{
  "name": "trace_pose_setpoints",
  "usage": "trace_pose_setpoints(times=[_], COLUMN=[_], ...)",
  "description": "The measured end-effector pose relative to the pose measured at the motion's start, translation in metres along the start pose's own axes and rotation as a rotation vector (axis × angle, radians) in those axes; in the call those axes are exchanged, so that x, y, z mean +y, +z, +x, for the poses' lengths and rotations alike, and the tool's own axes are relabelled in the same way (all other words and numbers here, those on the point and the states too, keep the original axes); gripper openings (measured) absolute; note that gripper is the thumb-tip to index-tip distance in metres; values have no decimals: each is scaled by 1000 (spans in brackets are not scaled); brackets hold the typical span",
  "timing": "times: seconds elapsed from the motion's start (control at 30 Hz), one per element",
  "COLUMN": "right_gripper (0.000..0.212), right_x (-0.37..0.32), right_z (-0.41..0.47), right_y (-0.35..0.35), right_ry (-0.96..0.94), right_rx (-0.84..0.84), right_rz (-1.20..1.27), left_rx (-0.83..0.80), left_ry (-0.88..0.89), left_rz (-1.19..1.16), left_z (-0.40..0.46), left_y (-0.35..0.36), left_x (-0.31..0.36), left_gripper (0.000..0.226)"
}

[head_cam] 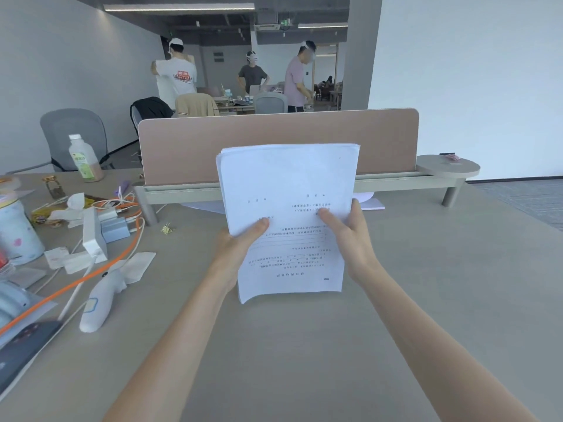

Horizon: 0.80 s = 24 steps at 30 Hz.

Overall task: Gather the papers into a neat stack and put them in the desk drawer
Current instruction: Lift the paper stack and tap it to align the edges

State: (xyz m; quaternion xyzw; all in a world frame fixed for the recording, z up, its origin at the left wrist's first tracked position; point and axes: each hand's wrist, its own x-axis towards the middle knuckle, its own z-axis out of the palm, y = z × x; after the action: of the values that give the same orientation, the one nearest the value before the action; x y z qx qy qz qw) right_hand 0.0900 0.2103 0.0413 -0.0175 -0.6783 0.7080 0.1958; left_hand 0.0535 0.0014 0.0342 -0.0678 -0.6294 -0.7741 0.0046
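Papers — the white printed sheets (288, 214) — are already gathered into one bundle, which you hold upright above the grey-beige desk top (304, 345), in front of the pinkish-brown divider panel (274, 141). Your left hand (240, 242) is closed on the bundle's left edge, thumb across the front sheet; your right hand (347, 229) is closed on the right edge the same way, fingers behind the sheets and out of sight.

The gathering looks mostly done, though not the squaring — the top edges fan slightly at the upper left corner, and the bottom left corner curls forward, so the stack is not yet neat. A pale sheet (370, 202) lies flat under the panel's shelf rail, just behind the bundle; whether it belongs with the rest I cannot tell.

What is left, by my reading: tap the edges flush on the desk, then stow the stack. No drawer shows anywhere near the panel, so it presumably sits below the desk edge, out of view.
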Motion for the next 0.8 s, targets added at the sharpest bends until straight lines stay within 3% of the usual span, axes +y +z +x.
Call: trace_pose_setpoints(times=[0.1,0.4,0.5,0.67,0.8], right_gripper=[27,24,20,31,16], right_x=[-2,21,29,36,46], right_z=[3,-12,-15,-21,-23], right_y=[-2,-7,-8,-10,-9], right_ry=[-32,-41,-17,-79,2], right_rx=[16,82,86,149,115], right_rz=[34,84,39,41,17], left_rx=[-13,37,27,44,30], left_ry=[20,-8,-19,28,-22], left_rz=[0,76,95,109,102], left_z=[1,-7,-11,-20,-26], left_y=[0,4,8,10,10], left_x=[0,-23,-28,-29,-37], left_gripper=[19,8,18,5,3])
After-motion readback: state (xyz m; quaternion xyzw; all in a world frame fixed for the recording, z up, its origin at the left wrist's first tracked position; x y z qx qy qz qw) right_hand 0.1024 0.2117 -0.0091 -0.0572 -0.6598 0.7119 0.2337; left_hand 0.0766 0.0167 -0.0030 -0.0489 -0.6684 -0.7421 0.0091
